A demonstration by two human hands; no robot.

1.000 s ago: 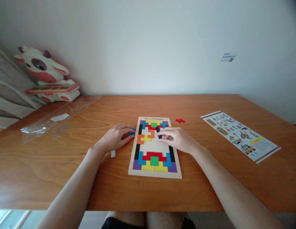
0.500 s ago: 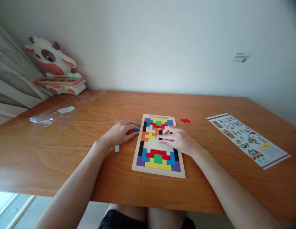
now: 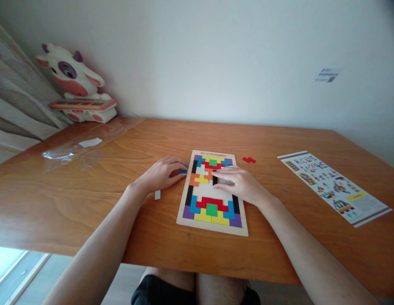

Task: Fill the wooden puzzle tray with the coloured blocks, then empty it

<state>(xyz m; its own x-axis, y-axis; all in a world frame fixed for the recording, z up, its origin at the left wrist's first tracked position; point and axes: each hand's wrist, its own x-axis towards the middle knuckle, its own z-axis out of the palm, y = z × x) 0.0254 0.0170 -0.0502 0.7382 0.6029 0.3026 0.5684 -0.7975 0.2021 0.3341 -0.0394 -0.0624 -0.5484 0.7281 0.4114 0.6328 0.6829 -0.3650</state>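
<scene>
A wooden puzzle board (image 3: 179, 220) lies on the table, partly filled with coloured block pieces, with bare wood across its middle. My right hand (image 3: 240, 182) is over the board's right side, thumb and fingers spread apart. A black puzzle piece (image 3: 215, 178) lies on the board between those fingertips. Left of the board, my left hand (image 3: 162, 173) rests with its fingers loosely stretched around blue puzzle pieces (image 3: 183, 171), partly hidden by the fingers. A small white piece (image 3: 157, 195) lies beside my left wrist. Beyond my right hand is a red puzzle piece (image 3: 249, 160).
A printed pattern sheet (image 3: 335, 186) lies to the right. Clear plastic wrapping (image 3: 70, 148) with a white label is at the left. A cow-shaped toy keyboard (image 3: 79, 91) stands at the back left, beside a curtain (image 3: 12, 93). The wooden table (image 3: 152, 245) meets the wall behind.
My right thumb and fingers have spread wider apart around the black piece, which is now a little lower or flatter on the board. My left hand stays by the blue pieces. The view shifted slightly.
</scene>
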